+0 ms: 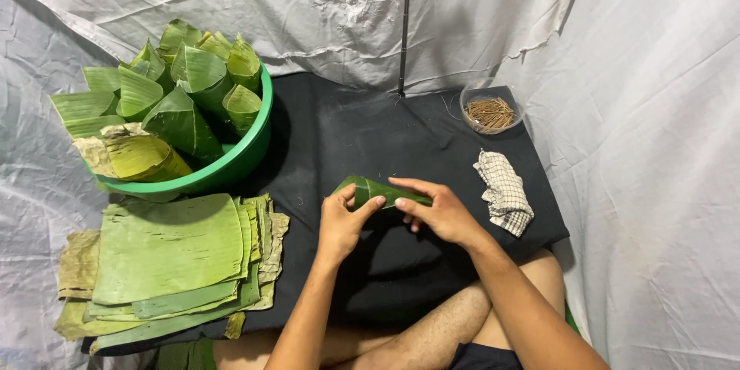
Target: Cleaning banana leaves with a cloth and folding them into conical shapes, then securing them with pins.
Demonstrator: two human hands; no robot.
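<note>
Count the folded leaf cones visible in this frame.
About 11: roughly ten stand packed in the green basin at upper left, and one leaf cone is held between the left hand and right hand. More may be hidden underneath.

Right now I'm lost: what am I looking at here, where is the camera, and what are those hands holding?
There is one picture, from a camera on the person's head, looking down. No machine: two bare hands. The left hand and right hand together hold a rolled green leaf cone over a black cloth. To the left lie a stack of flat leaves and a green basin full of finished cones. To the right are a checked rag and a clear bowl of small sticks.
</note>
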